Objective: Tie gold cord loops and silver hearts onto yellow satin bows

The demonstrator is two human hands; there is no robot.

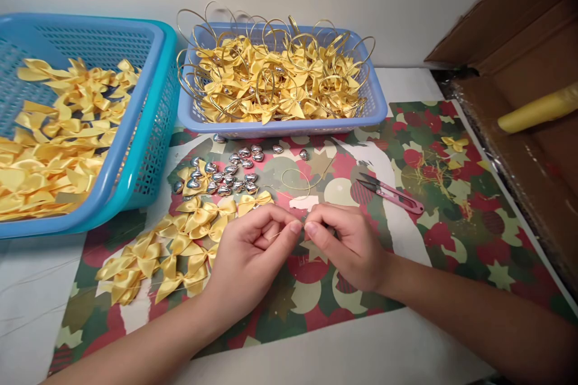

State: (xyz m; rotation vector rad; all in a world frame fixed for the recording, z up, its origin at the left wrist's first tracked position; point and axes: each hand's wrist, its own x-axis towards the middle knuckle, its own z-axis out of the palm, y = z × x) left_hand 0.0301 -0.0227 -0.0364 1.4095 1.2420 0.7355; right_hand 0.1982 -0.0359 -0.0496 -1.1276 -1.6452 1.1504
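My left hand (250, 255) and my right hand (347, 243) meet fingertip to fingertip over the patterned paper (406, 240). Both are closed in a pinch on a thin gold thread (293, 183) that loops up behind them. A small piece sits between the fingertips, too small to name. Loose yellow satin bows (176, 246) lie just left of my left hand. Several silver heart beads (226, 177) are scattered beyond the hands.
A large blue basket (153, 102) of yellow bows stands at the left. A smaller blue basket (280, 123) at the back holds bows with gold loops. Pink thread snips (392, 192) lie to the right. A cardboard box (519, 72) with a yellow roll (537, 109) sits far right.
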